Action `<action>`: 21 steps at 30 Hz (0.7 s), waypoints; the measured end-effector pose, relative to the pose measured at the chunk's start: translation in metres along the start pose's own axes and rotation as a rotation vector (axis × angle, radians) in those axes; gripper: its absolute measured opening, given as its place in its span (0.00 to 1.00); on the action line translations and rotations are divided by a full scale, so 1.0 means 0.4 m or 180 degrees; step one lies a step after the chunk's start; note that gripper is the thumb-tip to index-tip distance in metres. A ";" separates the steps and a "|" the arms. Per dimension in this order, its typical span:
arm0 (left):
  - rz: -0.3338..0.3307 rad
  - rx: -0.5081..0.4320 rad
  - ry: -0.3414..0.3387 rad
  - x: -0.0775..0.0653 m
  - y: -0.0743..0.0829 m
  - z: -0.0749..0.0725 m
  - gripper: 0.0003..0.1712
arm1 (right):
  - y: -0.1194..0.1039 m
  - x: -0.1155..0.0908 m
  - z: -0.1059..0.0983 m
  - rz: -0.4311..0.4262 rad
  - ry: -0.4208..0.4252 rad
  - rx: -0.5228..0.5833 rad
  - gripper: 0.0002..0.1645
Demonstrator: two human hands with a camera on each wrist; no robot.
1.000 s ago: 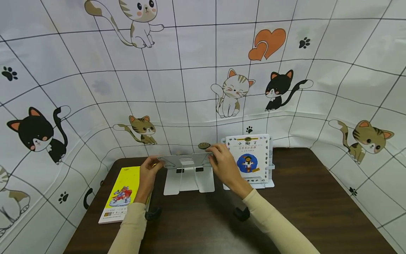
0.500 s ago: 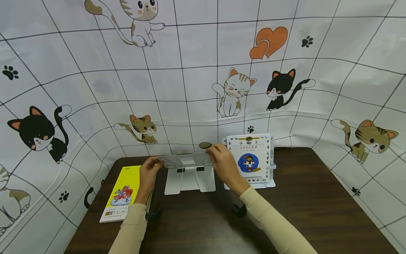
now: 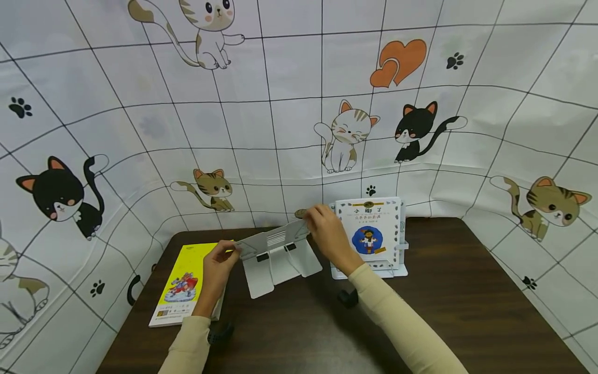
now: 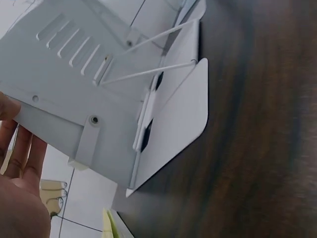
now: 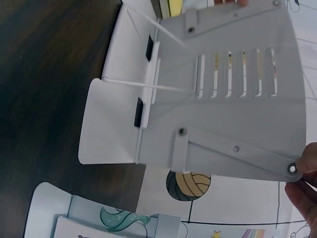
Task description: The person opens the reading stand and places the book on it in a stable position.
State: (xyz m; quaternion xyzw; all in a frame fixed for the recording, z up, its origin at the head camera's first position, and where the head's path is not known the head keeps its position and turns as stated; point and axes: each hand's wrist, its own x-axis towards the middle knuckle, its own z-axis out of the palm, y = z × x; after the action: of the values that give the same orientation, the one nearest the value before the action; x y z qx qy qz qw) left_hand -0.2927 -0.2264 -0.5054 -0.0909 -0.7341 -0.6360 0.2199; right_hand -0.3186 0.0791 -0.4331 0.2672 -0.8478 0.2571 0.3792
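Nearer than the folding stand [image 3: 282, 264], sleeves: two, both pale yellow; one black device [image 3: 348, 298] shows beside the right wrist, and another, dimmer, beside the left.
Hands on the folding stand: two, one at each end of its raised panel [image 3: 254, 246].
Left hand [image 3: 218, 270]: thumb and fingers pinch the panel's left edge.
Right hand [image 3: 329, 236]: thumb and fingers pinch the panel's upper right corner, by a rivet.
Folding stand: one, pale metal, between the yellow book and the second stand, its left end turned nearer the person and its right end farther off; whether the whole underside touches the table [image 3: 467, 291] cannot be told.
Parts of the folding stand: six slots [image 5: 243, 73] in the panel, two black pads [image 5: 149, 48] along the hinge, and one wire prop [image 5: 148, 86] of two rods running from the lower plate [image 5: 111, 131] to the slot nearest the hinge.
Left of the folding stand: one yellow book [image 3: 189, 270], lying flat, its right edge partly behind the left hand and forearm.
Right of the folding stand: one second stand [image 3: 403, 226], upright; it holds one white book [image 3: 369, 219], front cover outward, with a blue disc and a small figure printed on it.
Behind the folding stand: one white cloth [image 3: 294, 124] ruled in dark lines, printed with seven cats [image 3: 212, 189], one cut off at the left edge, five paw prints [image 3: 454, 61], one large orange heart [image 3: 399, 62] with a smaller one set against it, and one ball of yarn [image 5: 190, 186], partly hidden by the right hand in the head view.
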 end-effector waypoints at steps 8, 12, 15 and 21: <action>0.0434 0.0105 -0.0156 -0.050 0.032 0.014 0.08 | 0.026 0.028 0.035 0.0062 -0.0079 -0.0075 0.04; 0.0501 0.0184 -0.0222 -0.077 0.051 0.028 0.10 | 0.037 0.046 0.046 -0.0014 -0.0160 -0.0074 0.04; 0.0655 0.0154 -0.0223 -0.094 0.062 0.046 0.13 | 0.045 0.062 0.059 -0.0058 -0.0180 -0.0060 0.05; 0.1147 0.0331 -0.0303 -0.128 0.077 0.080 0.16 | 0.057 0.089 0.086 -0.0043 -0.0166 0.0040 0.08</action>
State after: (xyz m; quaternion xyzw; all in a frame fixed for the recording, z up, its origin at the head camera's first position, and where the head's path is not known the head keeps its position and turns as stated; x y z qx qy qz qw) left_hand -0.2411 -0.1824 -0.5033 -0.2394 -0.7473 -0.5426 0.2997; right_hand -0.3711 0.0643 -0.4306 0.2819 -0.8539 0.2528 0.3570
